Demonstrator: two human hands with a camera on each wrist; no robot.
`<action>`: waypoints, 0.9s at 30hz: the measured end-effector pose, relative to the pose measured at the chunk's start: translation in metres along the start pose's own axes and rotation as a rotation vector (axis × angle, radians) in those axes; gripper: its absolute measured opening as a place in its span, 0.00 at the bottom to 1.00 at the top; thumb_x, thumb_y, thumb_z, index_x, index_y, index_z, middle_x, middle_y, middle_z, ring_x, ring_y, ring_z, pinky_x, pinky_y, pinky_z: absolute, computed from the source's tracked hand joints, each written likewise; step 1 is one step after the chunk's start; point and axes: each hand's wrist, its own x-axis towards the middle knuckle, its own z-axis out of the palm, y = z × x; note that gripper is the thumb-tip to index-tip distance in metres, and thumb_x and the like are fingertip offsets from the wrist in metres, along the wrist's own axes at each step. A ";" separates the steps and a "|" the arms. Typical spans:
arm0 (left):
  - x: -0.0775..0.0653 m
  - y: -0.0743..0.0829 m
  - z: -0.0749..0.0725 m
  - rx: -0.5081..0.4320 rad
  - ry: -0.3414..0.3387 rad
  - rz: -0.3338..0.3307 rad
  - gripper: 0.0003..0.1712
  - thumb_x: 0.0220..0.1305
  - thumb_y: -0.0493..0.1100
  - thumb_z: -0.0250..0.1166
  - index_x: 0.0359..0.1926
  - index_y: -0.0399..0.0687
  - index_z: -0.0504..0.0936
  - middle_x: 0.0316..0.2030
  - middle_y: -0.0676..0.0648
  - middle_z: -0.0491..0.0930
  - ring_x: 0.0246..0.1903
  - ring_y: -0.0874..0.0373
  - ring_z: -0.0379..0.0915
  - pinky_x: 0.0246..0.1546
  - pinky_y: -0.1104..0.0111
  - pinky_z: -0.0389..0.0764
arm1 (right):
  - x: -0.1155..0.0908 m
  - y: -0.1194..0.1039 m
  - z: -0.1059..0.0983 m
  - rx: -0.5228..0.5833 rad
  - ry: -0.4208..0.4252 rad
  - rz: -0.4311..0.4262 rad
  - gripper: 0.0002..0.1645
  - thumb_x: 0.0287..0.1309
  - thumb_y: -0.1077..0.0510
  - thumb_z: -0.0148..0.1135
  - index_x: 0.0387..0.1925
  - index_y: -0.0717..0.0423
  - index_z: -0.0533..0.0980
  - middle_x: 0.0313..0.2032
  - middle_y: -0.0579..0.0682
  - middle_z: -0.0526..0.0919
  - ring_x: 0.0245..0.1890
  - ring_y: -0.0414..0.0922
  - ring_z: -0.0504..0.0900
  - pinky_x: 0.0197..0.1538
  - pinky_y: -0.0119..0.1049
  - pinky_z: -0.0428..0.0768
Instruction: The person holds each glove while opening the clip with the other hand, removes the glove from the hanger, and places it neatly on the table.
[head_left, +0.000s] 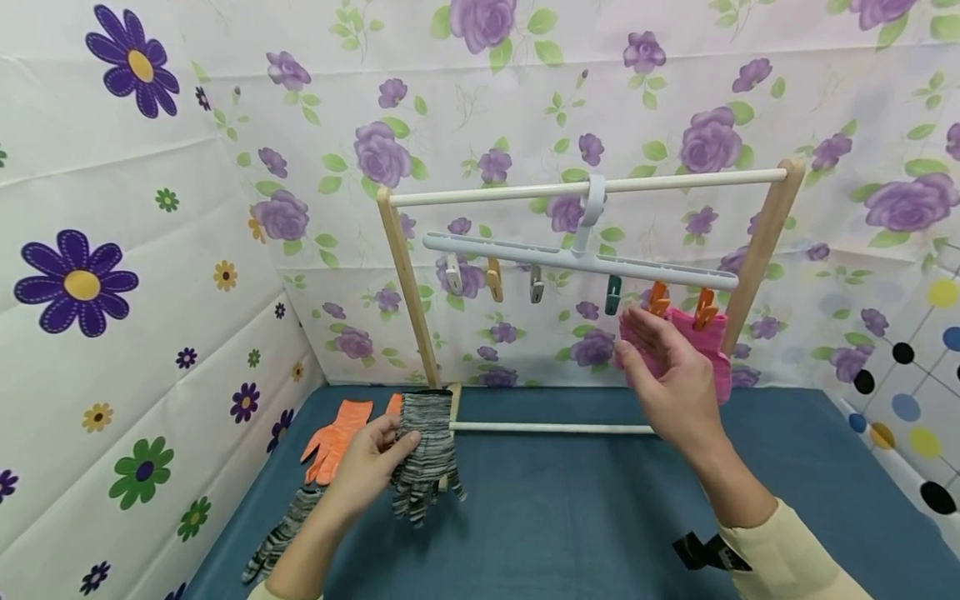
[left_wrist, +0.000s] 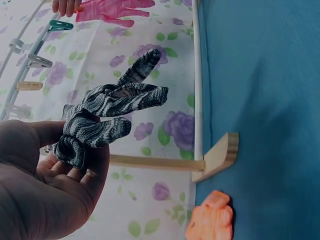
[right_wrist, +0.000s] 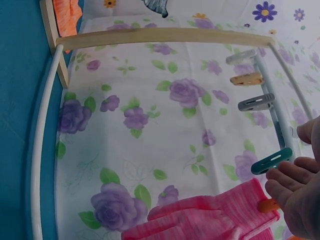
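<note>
My left hand pinches a black-and-grey striped knit glove between thumb and fingers, its fingers hanging down. In the left wrist view the same glove hides part of the fingers. My right hand is raised beside a pink glove, with its fingers fairly straight and apart from the thumb. Two orange clips hold that pink glove on a white hanger. In the right wrist view a green clip is close to the right fingertips; whether they touch the pink glove cannot be told.
The hanger hooks over the top bar of a wooden rack. White, yellow and grey clips hang along its left half. An orange glove and another striped glove lie at left on the blue tabletop. A black strap is near the right sleeve.
</note>
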 end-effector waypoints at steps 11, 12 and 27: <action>-0.012 -0.007 -0.016 -0.018 -0.005 -0.116 0.20 0.78 0.41 0.65 0.35 0.41 0.62 0.24 0.50 0.53 0.22 0.57 0.50 0.29 0.68 0.59 | -0.009 0.005 -0.002 -0.024 -0.033 -0.031 0.31 0.70 0.65 0.70 0.72 0.57 0.75 0.66 0.52 0.81 0.65 0.47 0.81 0.60 0.31 0.77; -0.013 -0.009 -0.017 -0.013 -0.005 -0.121 0.20 0.78 0.41 0.65 0.35 0.41 0.62 0.24 0.50 0.53 0.22 0.57 0.51 0.29 0.67 0.60 | -0.010 0.005 -0.002 -0.026 -0.034 -0.031 0.31 0.70 0.65 0.70 0.72 0.57 0.75 0.66 0.52 0.81 0.65 0.47 0.81 0.61 0.31 0.77; -0.030 -0.035 -0.031 0.051 -0.044 -0.195 0.21 0.76 0.41 0.68 0.31 0.42 0.63 0.21 0.51 0.49 0.19 0.57 0.49 0.26 0.67 0.58 | -0.020 0.007 -0.003 -0.054 -0.080 -0.018 0.35 0.66 0.66 0.73 0.72 0.54 0.75 0.67 0.52 0.81 0.66 0.49 0.80 0.58 0.29 0.77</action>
